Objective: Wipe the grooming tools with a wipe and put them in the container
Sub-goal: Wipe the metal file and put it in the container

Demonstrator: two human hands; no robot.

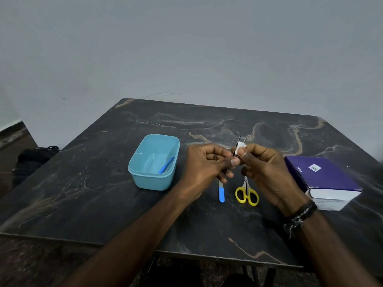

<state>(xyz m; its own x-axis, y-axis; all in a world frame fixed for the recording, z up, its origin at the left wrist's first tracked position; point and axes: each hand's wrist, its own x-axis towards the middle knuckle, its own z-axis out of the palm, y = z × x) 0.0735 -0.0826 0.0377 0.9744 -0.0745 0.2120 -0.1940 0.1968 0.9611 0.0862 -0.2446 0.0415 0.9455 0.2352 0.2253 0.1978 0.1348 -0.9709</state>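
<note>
My left hand [209, 162] grips a thin dark metal tool [238, 141], probably tweezers, whose tip points up and away above the table. My right hand [267, 164] pinches a small white wipe [241, 145] against that tool near its tip. A light blue plastic container [154, 162] stands left of my hands and holds one blue-handled tool [166, 165]. On the table under my hands lie a blue-handled file [221, 193] and small scissors with yellow handles [247, 194].
A purple box with a white side [323, 181] lies at the right of the dark marbled table [103, 193]. A black bag [33, 158] sits on the floor at the left. The grey wall is behind.
</note>
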